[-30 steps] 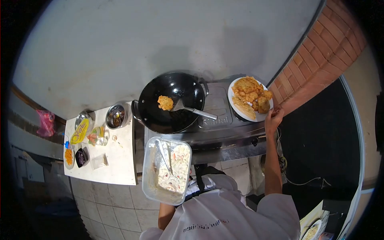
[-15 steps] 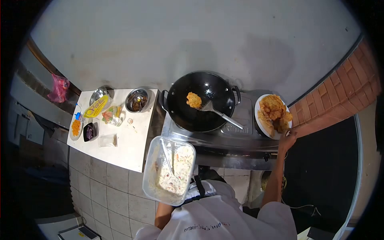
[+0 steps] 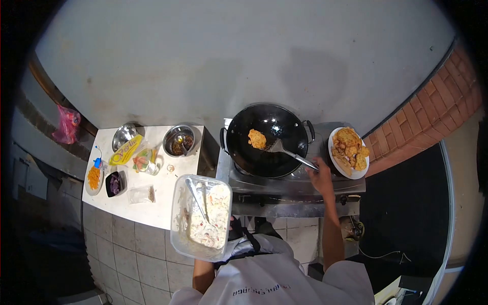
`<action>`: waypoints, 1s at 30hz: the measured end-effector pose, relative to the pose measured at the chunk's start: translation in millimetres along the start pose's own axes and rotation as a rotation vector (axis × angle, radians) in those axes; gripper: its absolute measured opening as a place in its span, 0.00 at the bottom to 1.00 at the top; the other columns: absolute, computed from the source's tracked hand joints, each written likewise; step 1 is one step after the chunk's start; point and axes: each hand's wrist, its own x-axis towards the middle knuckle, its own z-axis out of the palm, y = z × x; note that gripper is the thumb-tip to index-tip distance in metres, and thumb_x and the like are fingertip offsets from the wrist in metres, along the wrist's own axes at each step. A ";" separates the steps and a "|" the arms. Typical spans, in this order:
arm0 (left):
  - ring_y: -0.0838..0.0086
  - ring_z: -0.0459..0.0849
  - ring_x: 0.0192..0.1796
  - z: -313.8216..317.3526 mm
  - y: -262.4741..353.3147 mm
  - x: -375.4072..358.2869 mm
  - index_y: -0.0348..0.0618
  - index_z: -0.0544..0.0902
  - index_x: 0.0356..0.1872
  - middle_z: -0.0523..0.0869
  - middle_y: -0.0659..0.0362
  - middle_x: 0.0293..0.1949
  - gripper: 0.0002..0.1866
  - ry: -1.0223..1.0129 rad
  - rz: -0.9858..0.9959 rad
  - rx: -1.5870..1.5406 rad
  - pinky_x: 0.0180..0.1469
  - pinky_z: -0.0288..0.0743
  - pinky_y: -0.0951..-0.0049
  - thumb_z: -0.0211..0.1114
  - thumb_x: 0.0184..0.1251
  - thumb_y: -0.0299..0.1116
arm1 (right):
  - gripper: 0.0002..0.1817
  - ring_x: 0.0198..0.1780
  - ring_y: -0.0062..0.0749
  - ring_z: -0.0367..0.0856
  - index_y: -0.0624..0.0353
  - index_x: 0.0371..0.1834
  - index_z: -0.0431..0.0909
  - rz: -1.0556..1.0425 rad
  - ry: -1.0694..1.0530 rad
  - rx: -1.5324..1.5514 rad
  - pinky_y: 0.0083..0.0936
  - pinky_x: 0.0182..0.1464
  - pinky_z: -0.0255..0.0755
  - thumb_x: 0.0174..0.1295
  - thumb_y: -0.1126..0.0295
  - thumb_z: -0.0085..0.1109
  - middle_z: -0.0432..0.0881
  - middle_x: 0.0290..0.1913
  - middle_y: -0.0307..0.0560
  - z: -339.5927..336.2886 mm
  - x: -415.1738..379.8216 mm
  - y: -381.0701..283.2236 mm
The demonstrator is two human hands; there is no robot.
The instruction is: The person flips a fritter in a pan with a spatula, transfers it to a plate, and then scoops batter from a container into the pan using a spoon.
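My right hand (image 3: 321, 175) is closed on the handle end of a metal spatula (image 3: 291, 153). The spatula's blade lies in the black wok (image 3: 262, 165), at the edge of a golden fried piece (image 3: 257, 139). Right of the wok, a white plate (image 3: 358, 175) carries a heap of fried pieces (image 3: 349, 146). A clear plastic tub (image 3: 181, 239) of pale batter with a spoon (image 3: 197, 199) in it is held against my body on the left. My left hand is hidden by the tub; only its forearm shows.
A white table (image 3: 157, 213) at the left bears metal bowls (image 3: 179, 141), a yellow packet (image 3: 125, 150), a dark bowl (image 3: 115, 184) and a plate of orange shreds (image 3: 94, 178). The wok stands on a metal stove (image 3: 284, 190). A brick ledge (image 3: 422, 124) lies right of the plate.
My right hand has moved left from the plate's edge to the spatula handle and closed on it. The tub has shifted slightly left relative to the stove.
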 end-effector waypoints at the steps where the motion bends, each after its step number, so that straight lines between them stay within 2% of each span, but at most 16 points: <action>1: 0.24 0.70 0.57 1.7 6.5 5.2 0.46 0.57 0.74 0.62 0.25 0.63 0.47 -0.004 -0.011 0.000 0.47 0.77 0.31 0.46 0.63 0.72 | 0.22 0.30 0.35 0.79 0.63 0.51 0.73 0.034 0.019 -0.103 0.29 0.35 0.72 0.55 0.73 0.70 0.79 0.32 0.52 6.8 0.6 -4.9; 2: 0.25 0.70 0.57 3.3 14.1 11.9 0.46 0.57 0.74 0.62 0.25 0.63 0.47 -0.011 -0.021 0.003 0.47 0.77 0.31 0.46 0.63 0.72 | 0.21 0.30 0.40 0.80 0.63 0.50 0.74 0.066 0.040 -0.202 0.31 0.35 0.73 0.53 0.74 0.69 0.80 0.33 0.55 12.7 1.3 -9.0; 3: 0.25 0.70 0.57 -0.7 24.8 7.2 0.46 0.57 0.74 0.62 0.25 0.63 0.47 -0.018 -0.028 0.006 0.47 0.77 0.31 0.46 0.63 0.72 | 0.17 0.33 0.50 0.82 0.64 0.46 0.77 -0.006 0.084 -0.260 0.35 0.35 0.73 0.53 0.75 0.68 0.81 0.35 0.58 15.9 -0.4 -13.1; 7: 0.26 0.70 0.57 3.0 62.9 29.2 0.46 0.57 0.74 0.63 0.26 0.63 0.47 -0.021 -0.058 -0.009 0.47 0.77 0.32 0.45 0.63 0.71 | 0.13 0.34 0.53 0.81 0.65 0.44 0.80 -0.038 0.126 -0.385 0.39 0.36 0.72 0.55 0.74 0.67 0.81 0.35 0.58 18.8 7.5 -62.0; 9: 0.26 0.70 0.57 1.1 62.4 28.9 0.46 0.57 0.73 0.63 0.26 0.63 0.47 -0.028 -0.082 -0.007 0.47 0.77 0.32 0.45 0.64 0.71 | 0.12 0.33 0.54 0.80 0.65 0.44 0.82 -0.067 0.185 -0.314 0.39 0.35 0.72 0.57 0.73 0.66 0.80 0.34 0.57 18.6 22.0 -80.5; 11: 0.26 0.70 0.57 8.5 76.7 41.4 0.46 0.57 0.73 0.63 0.26 0.63 0.46 -0.039 -0.091 0.009 0.47 0.77 0.32 0.45 0.64 0.71 | 0.12 0.32 0.54 0.80 0.64 0.44 0.82 -0.087 0.202 -0.318 0.39 0.35 0.72 0.58 0.72 0.65 0.80 0.34 0.57 21.0 38.2 -90.1; 14: 0.27 0.71 0.57 0.4 82.8 5.5 0.46 0.57 0.73 0.63 0.27 0.63 0.46 -0.059 -0.086 0.017 0.47 0.77 0.33 0.45 0.64 0.71 | 0.12 0.31 0.53 0.79 0.64 0.44 0.82 -0.135 0.204 -0.296 0.39 0.34 0.71 0.59 0.71 0.65 0.79 0.34 0.57 31.5 63.1 -113.6; 16: 0.27 0.71 0.57 -8.7 83.1 15.1 0.46 0.57 0.73 0.63 0.27 0.63 0.46 -0.070 -0.077 0.012 0.47 0.77 0.33 0.45 0.64 0.70 | 0.12 0.31 0.52 0.79 0.64 0.44 0.82 -0.158 0.192 -0.277 0.39 0.34 0.71 0.59 0.71 0.64 0.79 0.33 0.57 38.8 78.8 -120.6; 19: 0.28 0.71 0.57 -5.4 82.1 19.4 0.45 0.57 0.73 0.64 0.27 0.63 0.46 -0.055 -0.067 0.025 0.47 0.77 0.34 0.45 0.64 0.70 | 0.13 0.29 0.50 0.78 0.64 0.45 0.82 -0.333 0.169 -0.335 0.38 0.32 0.71 0.58 0.70 0.66 0.76 0.29 0.55 59.7 89.0 -121.7; 22: 0.29 0.71 0.57 -2.1 86.9 24.6 0.45 0.58 0.73 0.64 0.28 0.63 0.45 -0.071 -0.046 0.047 0.48 0.78 0.34 0.44 0.65 0.70 | 0.13 0.28 0.50 0.78 0.64 0.43 0.83 -0.279 0.088 -0.259 0.39 0.32 0.70 0.57 0.69 0.67 0.76 0.28 0.55 67.3 84.1 -114.6; 24: 0.29 0.72 0.57 -7.3 87.7 26.4 0.45 0.58 0.73 0.64 0.28 0.63 0.45 -0.083 -0.033 0.051 0.48 0.78 0.35 0.44 0.65 0.70 | 0.13 0.25 0.46 0.78 0.65 0.42 0.84 -0.295 0.103 -0.272 0.36 0.30 0.71 0.56 0.70 0.68 0.77 0.27 0.55 68.3 79.3 -107.7; 26: 0.29 0.72 0.57 -8.2 89.7 29.7 0.45 0.58 0.73 0.64 0.28 0.63 0.45 -0.082 -0.035 0.056 0.48 0.78 0.35 0.44 0.65 0.69 | 0.12 0.23 0.39 0.79 0.65 0.40 0.85 -0.170 0.181 -0.113 0.29 0.27 0.70 0.55 0.71 0.70 0.79 0.26 0.54 68.3 71.0 -106.0; 30: 0.30 0.72 0.57 -12.1 92.9 34.2 0.45 0.58 0.73 0.65 0.29 0.63 0.45 -0.085 -0.065 0.073 0.48 0.78 0.36 0.44 0.65 0.69 | 0.11 0.22 0.40 0.81 0.70 0.38 0.84 -0.129 0.311 -0.069 0.32 0.25 0.71 0.55 0.73 0.69 0.81 0.25 0.58 60.4 58.5 -113.2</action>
